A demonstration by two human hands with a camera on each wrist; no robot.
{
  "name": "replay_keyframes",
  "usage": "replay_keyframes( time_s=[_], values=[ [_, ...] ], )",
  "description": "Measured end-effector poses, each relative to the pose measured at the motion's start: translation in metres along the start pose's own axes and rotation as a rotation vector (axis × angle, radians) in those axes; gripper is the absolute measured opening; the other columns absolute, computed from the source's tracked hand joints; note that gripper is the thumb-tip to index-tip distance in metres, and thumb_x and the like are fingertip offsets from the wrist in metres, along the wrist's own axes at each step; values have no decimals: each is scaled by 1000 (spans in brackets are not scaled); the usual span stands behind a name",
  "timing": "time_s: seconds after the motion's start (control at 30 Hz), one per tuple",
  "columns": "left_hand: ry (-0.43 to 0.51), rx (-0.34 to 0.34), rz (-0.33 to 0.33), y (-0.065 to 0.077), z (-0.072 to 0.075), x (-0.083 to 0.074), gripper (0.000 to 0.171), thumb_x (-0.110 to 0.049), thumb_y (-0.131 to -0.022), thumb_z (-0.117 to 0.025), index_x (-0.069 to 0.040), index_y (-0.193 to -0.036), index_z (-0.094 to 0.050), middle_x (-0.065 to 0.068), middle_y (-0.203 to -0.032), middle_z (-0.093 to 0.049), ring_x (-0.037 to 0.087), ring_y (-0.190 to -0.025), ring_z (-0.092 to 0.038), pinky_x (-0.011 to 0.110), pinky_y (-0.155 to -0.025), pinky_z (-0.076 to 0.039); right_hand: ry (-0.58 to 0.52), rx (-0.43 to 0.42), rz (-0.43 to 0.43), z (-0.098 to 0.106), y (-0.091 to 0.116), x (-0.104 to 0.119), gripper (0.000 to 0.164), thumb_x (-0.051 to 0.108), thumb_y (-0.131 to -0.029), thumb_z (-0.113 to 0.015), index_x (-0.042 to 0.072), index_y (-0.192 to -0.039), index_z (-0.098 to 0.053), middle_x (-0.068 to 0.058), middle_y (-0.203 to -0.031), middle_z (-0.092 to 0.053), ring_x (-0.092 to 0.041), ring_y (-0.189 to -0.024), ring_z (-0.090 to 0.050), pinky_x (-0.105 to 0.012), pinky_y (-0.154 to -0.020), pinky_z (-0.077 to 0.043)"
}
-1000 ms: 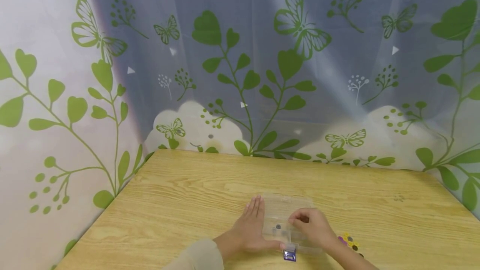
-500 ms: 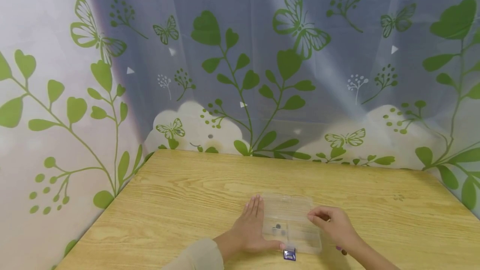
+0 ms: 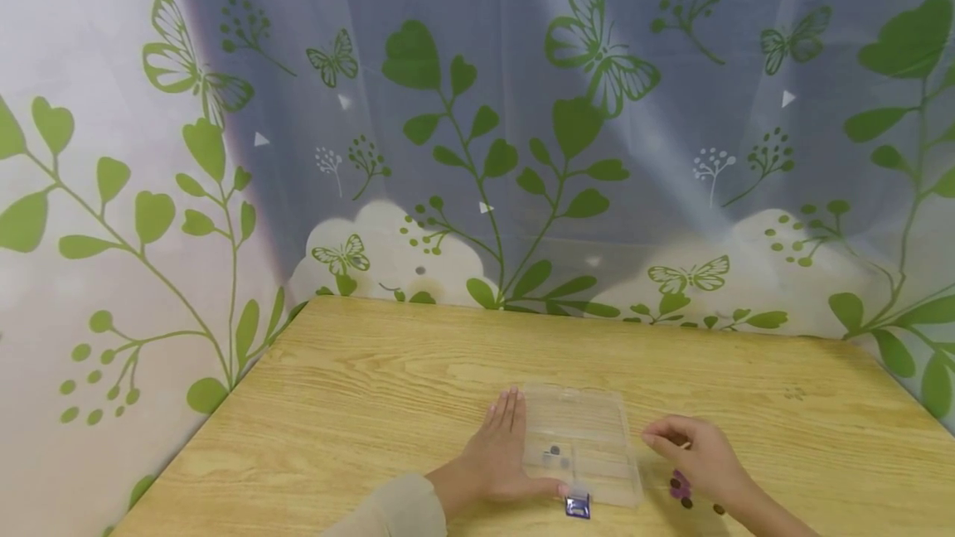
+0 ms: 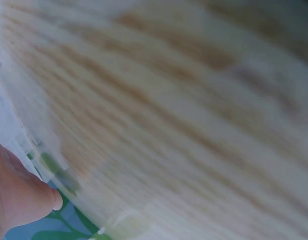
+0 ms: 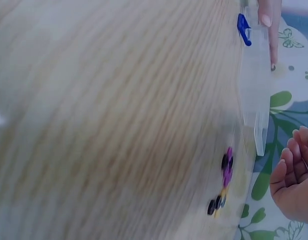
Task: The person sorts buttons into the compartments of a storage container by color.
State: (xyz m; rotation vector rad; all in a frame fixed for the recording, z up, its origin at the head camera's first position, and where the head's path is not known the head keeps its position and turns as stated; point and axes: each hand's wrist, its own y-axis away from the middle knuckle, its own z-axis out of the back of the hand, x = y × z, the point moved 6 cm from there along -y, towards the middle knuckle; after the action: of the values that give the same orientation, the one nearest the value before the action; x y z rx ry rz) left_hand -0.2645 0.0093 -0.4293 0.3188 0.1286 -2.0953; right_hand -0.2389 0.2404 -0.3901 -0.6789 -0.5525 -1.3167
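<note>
While my left hand [image 3: 503,462] lies straight-fingered along the left side of the clear box [image 3: 604,464] on the counter [image 3: 358,388], my right hand [image 3: 700,450] hovers right of that box, near purple and dark discs [image 3: 681,485], fingers curled, though I cannot tell whether they hold anything.

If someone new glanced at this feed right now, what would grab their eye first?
Probably the blue-and-white backdrop printed with green leaves and butterflies, filling the upper part of the head view. Next would come the clear plastic compartment box on the yellowish wood-grain table, with the left hand flat along its left side. To its right, small round purple and dark pieces lie near the right hand.
</note>
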Motion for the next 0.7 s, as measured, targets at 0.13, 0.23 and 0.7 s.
replay_keyframes(
  time_s=[0.13,0.23,0.7],
  values=[
    [1,3,-1,-1,-1,0,118,-79,-74,-47,5,-147,-6,23,-154,-4,33,-144,-6,40,-119,-13,-14,9,-73,4,3,-8,22,20,-88,-63,1,-98,-68,-8,-92,-69,-1,-70,-55,-19,-57,-48],
    [3,4,-4,-1,-1,0,118,-79,-74,-46,5,-147,-6,24,-154,-4,33,-144,-6,40,-119,-13,-11,11,-104,7,5,-13,24,22,-88,-63,2,-99,-68,-7,-91,-69,-3,-69,-55,-19,-56,-49],
    [0,12,4,-1,-1,1,118,-79,-74,-46,4,-147,-6,23,-155,-4,32,-144,-5,39,-119,-13,119,-38,-87,18,10,-36,16,15,-85,-66,2,-94,-68,-3,-86,-70,5,-68,-54,-15,-61,-49]
  ],
)
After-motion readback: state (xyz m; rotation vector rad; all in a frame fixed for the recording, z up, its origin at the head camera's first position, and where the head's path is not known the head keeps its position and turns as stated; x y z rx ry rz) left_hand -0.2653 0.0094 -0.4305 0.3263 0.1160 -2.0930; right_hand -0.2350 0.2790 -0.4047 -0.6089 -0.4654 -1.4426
